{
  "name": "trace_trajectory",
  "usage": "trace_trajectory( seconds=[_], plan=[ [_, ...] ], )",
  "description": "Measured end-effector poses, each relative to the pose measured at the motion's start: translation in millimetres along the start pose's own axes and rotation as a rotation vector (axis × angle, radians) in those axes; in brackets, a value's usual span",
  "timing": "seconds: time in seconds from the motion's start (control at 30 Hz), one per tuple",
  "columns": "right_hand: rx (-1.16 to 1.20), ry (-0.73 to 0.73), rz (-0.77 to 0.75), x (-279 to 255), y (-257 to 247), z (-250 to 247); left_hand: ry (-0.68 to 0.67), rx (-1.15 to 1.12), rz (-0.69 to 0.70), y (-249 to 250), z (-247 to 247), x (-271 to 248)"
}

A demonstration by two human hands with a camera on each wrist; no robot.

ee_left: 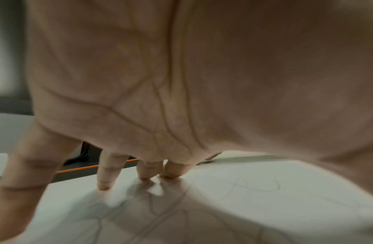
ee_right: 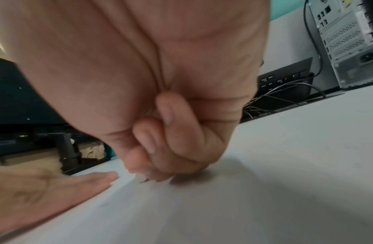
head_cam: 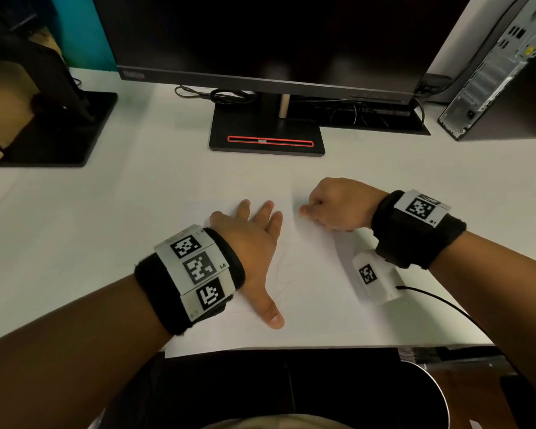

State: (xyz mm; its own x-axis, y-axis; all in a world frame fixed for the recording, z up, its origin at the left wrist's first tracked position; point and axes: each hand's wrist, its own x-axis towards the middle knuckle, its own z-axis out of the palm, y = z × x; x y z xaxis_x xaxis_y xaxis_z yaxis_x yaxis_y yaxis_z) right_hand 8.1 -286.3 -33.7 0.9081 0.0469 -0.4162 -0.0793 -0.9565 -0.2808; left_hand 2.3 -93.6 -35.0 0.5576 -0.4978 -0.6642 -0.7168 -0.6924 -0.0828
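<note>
Paper (head_cam: 322, 308) first: lying flat on the white desk (head_cam: 106, 230), reaching right to the near edge, carrying faint pencil lines (head_cam: 283, 275) in the stretch between the two hands.

Left hand (head_cam: 254, 243): pressing palm-down on the sheet, fingers (ee_left: 107, 173) straight and spread, tips touching the paper, thumb pointing back toward the body. Most likely pinning the sheet to stop it sliding or wrinkling under the other hand's work, and sitting just beside the working spot for the firmest hold there.

Right hand (head_cam: 338, 205): curling tight, knuckles up, fingertips pointing down at the paper a little apart from the left fingertips. Pinching a small pale thing (ee_right: 140, 179) between thumb and forefinger and touching it to the sheet. Looking like an eraser or a short drawing stub, but being too blurred and too hidden by the fingers to tell which. Gripping low and close to the tip, probably for control over a small patch of the page.

Farther back: monitor stand (head_cam: 266, 134) with its red-rimmed slot sitting well apart from the paper, loose cables (head_cam: 229, 96) trailing behind it, computer tower (head_cam: 502, 72) standing at the right rear. All seemingly pushed back to leave the front of the desk for the sheet.

Judging by the lines on the page, being somewhere in the middle of marking or rubbing out, not at the start.
</note>
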Motion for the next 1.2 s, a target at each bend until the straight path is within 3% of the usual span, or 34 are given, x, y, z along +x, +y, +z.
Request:
trace_trajectory(
  seconds=[0.13, 0.27, 0.4, 0.53, 0.67, 0.8, 0.93, 1.07, 1.2],
  plan=[
    [0.026, -0.096, -0.041, 1.9, -6.9, 1.8, 0.002, 0.003, 0.003, -0.7, 0.1, 0.0],
    [0.007, -0.005, 0.0, 7.1, -3.4, -3.5, -0.001, 0.004, -0.003, -0.3, 0.3, 0.3],
    [0.017, -0.09, -0.045, 5.1, -5.8, 0.3, 0.004, 0.003, 0.004, -0.4, -0.2, 0.9],
    [0.006, -0.011, -0.001, 9.7, -4.1, -5.3, -0.003, 0.007, -0.001, -0.2, 0.0, 0.7],
    [0.013, -0.104, -0.055, 7.1, -11.0, 0.3, -0.007, 0.008, 0.0, -0.3, -0.7, 1.2],
    [0.037, -0.039, 0.018, 13.1, -9.4, -6.8, -0.011, 0.004, 0.001, -0.8, 0.0, 1.5],
    [0.037, -0.112, -0.041, 8.0, -11.0, -1.0, 0.0, 0.012, 0.016, -2.6, 0.9, 0.0],
    [0.028, -0.017, 0.019, 10.0, -7.2, -5.3, -0.005, 0.01, 0.016, -2.8, 1.1, -0.9],
    [0.004, -0.113, -0.064, 7.8, -15.6, 2.0, 0.003, 0.014, 0.023, -2.5, 1.0, -1.5]
  ],
)
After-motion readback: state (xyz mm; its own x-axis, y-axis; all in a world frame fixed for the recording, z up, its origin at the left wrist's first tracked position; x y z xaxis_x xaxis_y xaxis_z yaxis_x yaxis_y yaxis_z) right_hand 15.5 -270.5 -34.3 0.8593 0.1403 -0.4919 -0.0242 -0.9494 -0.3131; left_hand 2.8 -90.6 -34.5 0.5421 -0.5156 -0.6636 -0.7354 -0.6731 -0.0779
